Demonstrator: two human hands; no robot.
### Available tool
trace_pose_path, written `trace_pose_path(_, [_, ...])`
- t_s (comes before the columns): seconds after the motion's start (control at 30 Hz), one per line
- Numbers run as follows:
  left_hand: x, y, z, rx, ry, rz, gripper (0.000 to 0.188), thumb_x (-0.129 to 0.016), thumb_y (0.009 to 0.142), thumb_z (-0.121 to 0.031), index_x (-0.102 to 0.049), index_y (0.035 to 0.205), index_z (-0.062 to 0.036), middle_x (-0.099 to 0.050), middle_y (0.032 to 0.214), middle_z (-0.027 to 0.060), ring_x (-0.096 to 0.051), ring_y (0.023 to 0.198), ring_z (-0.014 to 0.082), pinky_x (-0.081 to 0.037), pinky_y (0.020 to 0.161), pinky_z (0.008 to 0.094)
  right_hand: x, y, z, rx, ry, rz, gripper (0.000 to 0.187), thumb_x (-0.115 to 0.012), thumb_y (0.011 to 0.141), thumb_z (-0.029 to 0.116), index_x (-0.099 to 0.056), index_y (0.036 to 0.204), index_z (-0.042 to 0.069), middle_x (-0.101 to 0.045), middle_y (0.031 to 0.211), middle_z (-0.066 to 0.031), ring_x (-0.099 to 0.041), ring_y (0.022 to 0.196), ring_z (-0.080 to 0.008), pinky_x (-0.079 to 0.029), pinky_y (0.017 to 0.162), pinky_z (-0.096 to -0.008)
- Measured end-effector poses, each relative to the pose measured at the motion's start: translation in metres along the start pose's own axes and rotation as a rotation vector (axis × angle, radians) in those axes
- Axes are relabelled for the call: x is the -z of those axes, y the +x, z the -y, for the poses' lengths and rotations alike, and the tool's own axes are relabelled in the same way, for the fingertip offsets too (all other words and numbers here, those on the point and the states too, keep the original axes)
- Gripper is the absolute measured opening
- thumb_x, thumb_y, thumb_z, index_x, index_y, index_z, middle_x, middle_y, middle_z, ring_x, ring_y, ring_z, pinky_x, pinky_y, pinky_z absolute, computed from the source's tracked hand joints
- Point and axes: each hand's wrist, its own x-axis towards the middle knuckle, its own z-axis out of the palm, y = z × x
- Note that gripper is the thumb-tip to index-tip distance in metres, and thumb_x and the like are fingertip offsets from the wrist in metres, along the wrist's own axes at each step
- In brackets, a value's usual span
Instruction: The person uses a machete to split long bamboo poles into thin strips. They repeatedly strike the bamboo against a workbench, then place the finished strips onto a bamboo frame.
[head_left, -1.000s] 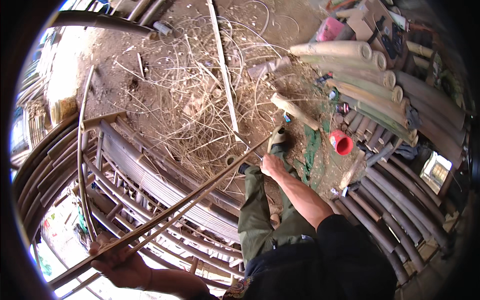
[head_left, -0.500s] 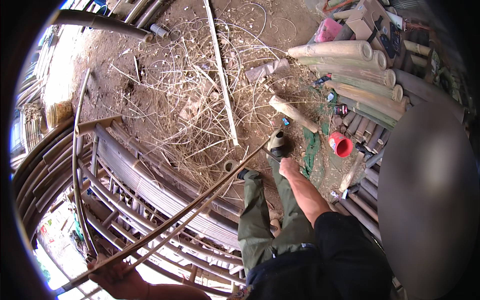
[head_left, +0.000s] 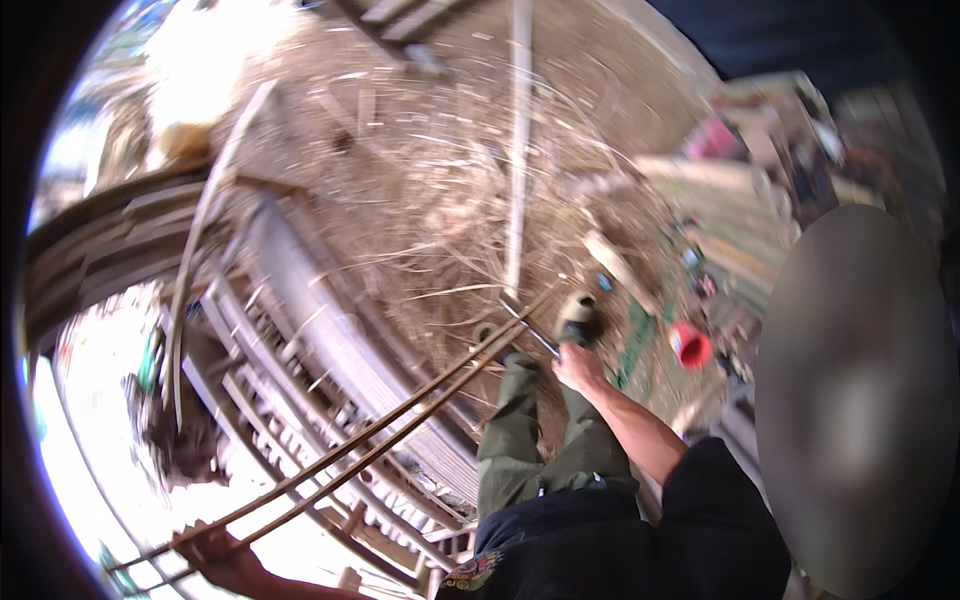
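Two long, thin bamboo strips (head_left: 372, 428) run from the lower left up to the middle of the view, a narrow gap between them. My left hand (head_left: 222, 562) is closed around both near their lower end. Close to my knee, my right hand (head_left: 577, 367) grips a knife (head_left: 533, 327) by its handle. Its slim blade crosses the strips near their far end; blur hides whether it touches or cuts them.
A slatted bamboo bench (head_left: 320, 290) stands at the left, with a long curved pole (head_left: 205, 220) leaning by it. Shavings (head_left: 450, 215) litter the dirt floor around a pale straight strip (head_left: 520, 150). At right are a red cup (head_left: 690, 345) and stacked bamboo poles (head_left: 715, 190).
The view has turned, so the surroundings sit differently and are smeared. The gap between the strips' far ends looks narrower. My right hand still holds the knife, its blade now showing across the strips.
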Motion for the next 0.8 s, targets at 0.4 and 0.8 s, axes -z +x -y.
trace_pose_path(0.4, [0.420, -0.246, -0.154, -0.369, -0.324, -1.104, 0.029, -0.061, 0.094, -0.032, -0.064, 0.073, -0.0121, -0.061, 0.062, -0.0012, -0.051, 0.048, 0.0152, -0.048, 0.051, 0.0330, 0.144, -0.095, 0.226, 0.464, -0.365, -0.061, 0.034, -0.071, 0.078, 0.030, -0.059, 0.094, 0.002, -0.065, 0.087, -0.0211, -0.063, 0.089, -0.0398, -0.050, 0.075, -0.0462])
trace_pose_path(0.8, [0.544, -0.264, -0.067, -0.321, -0.586, -1.800, 0.049, -0.060, 0.084, -0.063, -0.044, 0.108, -0.0229, -0.048, 0.075, 0.0001, -0.047, 0.062, 0.0141, -0.041, 0.057, 0.0346, 0.138, -0.131, 0.237, 0.454, -0.312, 0.009, 0.043, -0.074, 0.073, 0.038, -0.064, 0.088, 0.000, -0.066, 0.084, -0.0211, -0.065, 0.083, -0.0372, -0.050, 0.074, -0.0442])
